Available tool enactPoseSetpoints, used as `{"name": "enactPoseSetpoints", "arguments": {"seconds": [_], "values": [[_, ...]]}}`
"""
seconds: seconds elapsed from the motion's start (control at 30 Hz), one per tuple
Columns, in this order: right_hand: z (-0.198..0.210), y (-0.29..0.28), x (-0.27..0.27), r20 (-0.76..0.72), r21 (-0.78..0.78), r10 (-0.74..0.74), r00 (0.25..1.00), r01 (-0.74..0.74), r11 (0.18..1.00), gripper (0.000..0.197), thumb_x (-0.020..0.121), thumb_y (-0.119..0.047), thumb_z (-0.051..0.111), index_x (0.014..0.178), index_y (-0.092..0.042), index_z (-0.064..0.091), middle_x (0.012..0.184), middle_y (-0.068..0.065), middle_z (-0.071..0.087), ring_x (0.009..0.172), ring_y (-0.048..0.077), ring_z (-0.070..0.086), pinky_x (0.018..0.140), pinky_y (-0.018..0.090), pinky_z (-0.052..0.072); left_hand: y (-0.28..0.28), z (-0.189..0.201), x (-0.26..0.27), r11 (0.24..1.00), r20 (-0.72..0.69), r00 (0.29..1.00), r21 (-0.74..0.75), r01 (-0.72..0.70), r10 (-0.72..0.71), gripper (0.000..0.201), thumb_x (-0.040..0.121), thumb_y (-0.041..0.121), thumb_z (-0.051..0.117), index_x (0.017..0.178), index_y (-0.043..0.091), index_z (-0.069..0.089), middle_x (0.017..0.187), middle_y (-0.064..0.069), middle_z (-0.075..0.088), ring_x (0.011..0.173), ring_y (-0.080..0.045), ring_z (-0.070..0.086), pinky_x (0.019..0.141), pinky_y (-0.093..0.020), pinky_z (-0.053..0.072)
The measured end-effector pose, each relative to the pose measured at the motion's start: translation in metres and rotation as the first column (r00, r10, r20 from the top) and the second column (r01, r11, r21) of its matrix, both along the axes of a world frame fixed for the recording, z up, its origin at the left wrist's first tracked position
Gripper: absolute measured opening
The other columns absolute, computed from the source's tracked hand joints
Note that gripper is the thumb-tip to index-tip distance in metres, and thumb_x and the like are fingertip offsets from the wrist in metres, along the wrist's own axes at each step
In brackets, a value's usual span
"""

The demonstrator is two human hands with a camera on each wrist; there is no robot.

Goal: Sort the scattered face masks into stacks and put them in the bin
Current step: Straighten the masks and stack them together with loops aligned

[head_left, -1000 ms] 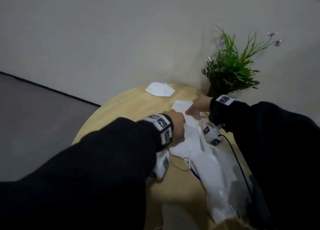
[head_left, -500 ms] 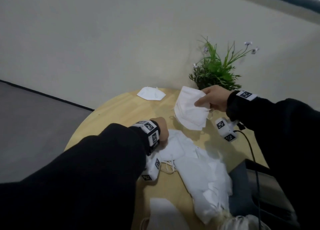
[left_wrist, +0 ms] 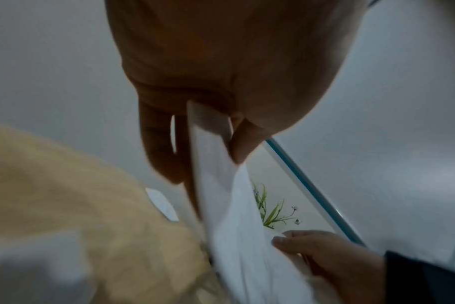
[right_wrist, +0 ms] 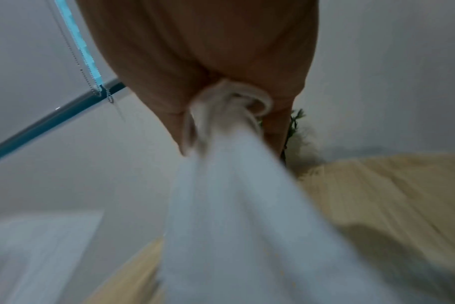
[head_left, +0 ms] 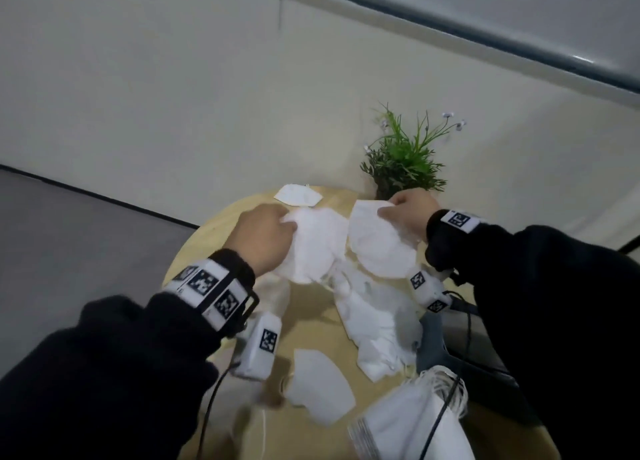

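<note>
Both hands hold white face masks up above the round wooden table point(head_left: 214, 231). My left hand point(head_left: 265, 238) pinches one mask point(head_left: 317, 248) by its upper left corner; in the left wrist view its thumb and fingers clamp that mask's edge point(left_wrist: 210, 148). My right hand point(head_left: 410, 212) grips a second mask point(head_left: 377, 248) at its top, bunched in the fingers point(right_wrist: 229, 107). The two masks hang side by side, edges nearly touching. A loose pile of masks point(head_left: 377, 324) lies below them. A dark bin's rim point(head_left: 450, 355) shows at the right.
One mask point(head_left: 298, 194) lies at the table's far edge and another point(head_left: 322, 390) near me. A stack of masks point(head_left: 412, 421) sits at the front right. A potted green plant point(head_left: 403, 161) stands at the back by the wall. Cables hang from both wrist cameras.
My left hand has lifted a mask off the pile and raised it beside the mask in my right hand. The right hand's mask stayed up. The head view has tilted upward.
</note>
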State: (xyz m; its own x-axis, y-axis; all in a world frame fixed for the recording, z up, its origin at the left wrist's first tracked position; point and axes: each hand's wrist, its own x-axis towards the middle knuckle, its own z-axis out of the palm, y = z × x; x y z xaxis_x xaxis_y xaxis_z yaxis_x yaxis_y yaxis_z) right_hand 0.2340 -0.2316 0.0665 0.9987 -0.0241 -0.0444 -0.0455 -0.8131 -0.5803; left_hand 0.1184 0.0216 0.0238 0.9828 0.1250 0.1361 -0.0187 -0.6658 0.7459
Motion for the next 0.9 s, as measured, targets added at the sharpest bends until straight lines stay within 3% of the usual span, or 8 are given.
{"name": "enactPoseSetpoints", "arguments": {"seconds": [0.07,0.17,0.23,0.4,0.53,0.73,0.83,0.9], "values": [[-0.007,0.003,-0.009,-0.085,0.042,-0.047,0.995,0.051,0.998,0.014,0.093,-0.015,0.062,0.08,-0.009,0.061,0.076,0.01,0.059,0.066,0.026,0.057,0.055,0.029,0.043,0.003,-0.015,-0.028,0.984,-0.269,0.95,0.029,0.173,-0.159,0.018,0.097,0.02,0.058,0.08,0.014,0.062,0.082,-0.002,0.061,0.079,-0.024,0.054,0.07,-0.033,0.042],[-0.02,-0.001,-0.021,-0.288,0.199,-0.11,0.951,0.171,0.965,0.011,0.1,-0.013,0.053,0.095,-0.004,0.058,0.09,0.017,0.059,0.072,0.032,0.061,0.064,0.039,0.05,-0.003,-0.042,-0.061,0.794,-0.724,0.623,0.175,0.582,-0.296,0.013,0.097,0.02,0.055,0.087,0.014,0.061,0.094,-0.001,0.06,0.078,-0.021,0.046,0.064,-0.03,0.04],[-0.023,-0.003,-0.029,-0.328,0.279,-0.122,0.937,0.219,0.935,0.014,0.101,-0.018,0.053,0.109,-0.007,0.057,0.095,0.013,0.057,0.074,0.028,0.057,0.074,0.043,0.049,-0.011,-0.056,-0.07,0.658,-0.809,0.514,0.224,0.719,-0.286,0.027,0.101,0.018,0.049,0.113,0.005,0.069,0.115,-0.006,0.065,0.088,-0.023,0.051,0.059,-0.025,0.036],[-0.003,-0.021,-0.04,-0.127,0.478,-0.173,0.977,0.213,0.852,0.014,0.095,-0.005,0.056,0.082,-0.011,0.058,0.081,0.014,0.059,0.067,0.029,0.058,0.062,0.036,0.051,-0.016,-0.057,-0.045,0.858,-0.546,0.775,0.181,0.48,-0.318,0.034,0.103,0.018,0.046,0.131,0.012,0.065,0.138,-0.009,0.063,0.117,-0.026,0.058,0.087,-0.028,0.039],[0.006,-0.031,-0.052,-0.091,0.378,-0.115,0.989,0.141,0.915,0.017,0.088,0.003,0.063,0.08,-0.012,0.061,0.073,0.012,0.063,0.054,0.024,0.059,0.049,0.028,0.048,-0.01,-0.049,-0.021,0.981,-0.276,0.943,-0.002,0.192,-0.185,0.029,0.1,0.019,0.054,0.119,0.022,0.076,0.121,0.0,0.071,0.111,-0.022,0.063,0.087,-0.028,0.046],[-0.019,-0.03,-0.081,-0.258,0.415,-0.102,0.961,0.205,0.886,0.022,0.08,0.002,0.08,0.098,0.01,0.07,0.084,0.021,0.065,0.07,0.03,0.062,0.064,0.039,0.049,-0.004,-0.042,-0.018,0.998,-0.314,0.948,0.016,0.057,-0.049,0.023,0.093,0.01,0.056,0.097,0.023,0.075,0.104,-0.002,0.071,0.092,-0.025,0.067,0.074,-0.032,0.056],[-0.035,-0.026,-0.115,-0.287,0.584,-0.161,0.944,0.305,0.752,0.032,0.086,-0.001,0.076,0.112,0.015,0.065,0.093,0.026,0.067,0.082,0.037,0.065,0.076,0.049,0.052,-0.002,-0.032,-0.03,0.991,-0.253,0.966,0.133,-0.018,0.051,0.021,0.091,0.014,0.054,0.095,0.023,0.072,0.104,-0.005,0.073,0.091,-0.029,0.067,0.075,-0.034,0.054],[-0.044,-0.024,-0.143,-0.351,0.706,-0.141,0.926,0.36,0.61,0.018,0.096,-0.006,0.068,0.111,0.004,0.066,0.104,0.026,0.071,0.089,0.039,0.069,0.086,0.056,0.054,-0.005,-0.021,-0.039,0.992,-0.084,0.991,-0.052,-0.113,0.109,0.017,0.093,0.017,0.059,0.095,0.027,0.072,0.099,0.002,0.073,0.093,-0.024,0.067,0.083,-0.035,0.056]]}}
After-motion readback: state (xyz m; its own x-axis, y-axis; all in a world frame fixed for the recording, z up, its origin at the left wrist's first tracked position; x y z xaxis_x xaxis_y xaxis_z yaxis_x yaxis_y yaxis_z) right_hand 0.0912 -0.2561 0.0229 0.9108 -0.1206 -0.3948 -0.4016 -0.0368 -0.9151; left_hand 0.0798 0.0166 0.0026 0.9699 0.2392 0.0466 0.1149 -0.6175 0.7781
